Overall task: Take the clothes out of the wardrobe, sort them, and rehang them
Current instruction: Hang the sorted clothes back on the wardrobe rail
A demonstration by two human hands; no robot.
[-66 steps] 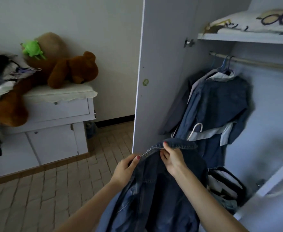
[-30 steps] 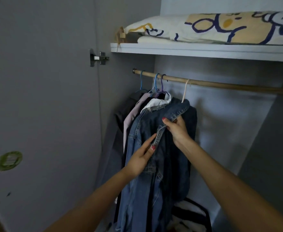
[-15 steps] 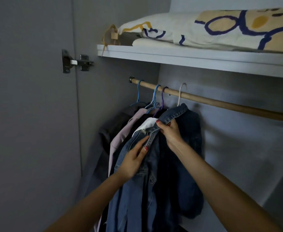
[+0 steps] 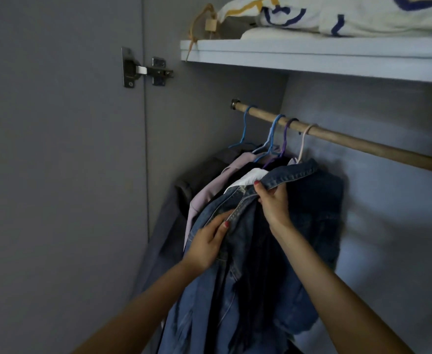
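A blue denim jacket (image 4: 309,226) hangs on a pale pink hanger (image 4: 303,144) from the wooden rail (image 4: 363,141) inside the wardrobe. My right hand (image 4: 273,203) pinches the jacket's collar near the top. My left hand (image 4: 207,241) holds the jacket's front edge lower down, thumb on the stitched placket. Left of the jacket hang a white garment (image 4: 248,178), a lilac one (image 4: 209,198) and a dark grey one (image 4: 174,218), on blue hangers (image 4: 271,139) and a purple hanger (image 4: 285,139).
A white shelf (image 4: 312,57) sits above the rail with folded patterned bedding (image 4: 350,16) on it. The open wardrobe door (image 4: 56,175) with its metal hinge (image 4: 143,71) stands at the left. The rail's right stretch is bare.
The view has closed in on the rail. The denim jacket went from my hands outside the wardrobe to hanging on the rail; both hands stay on its collar and front edge.
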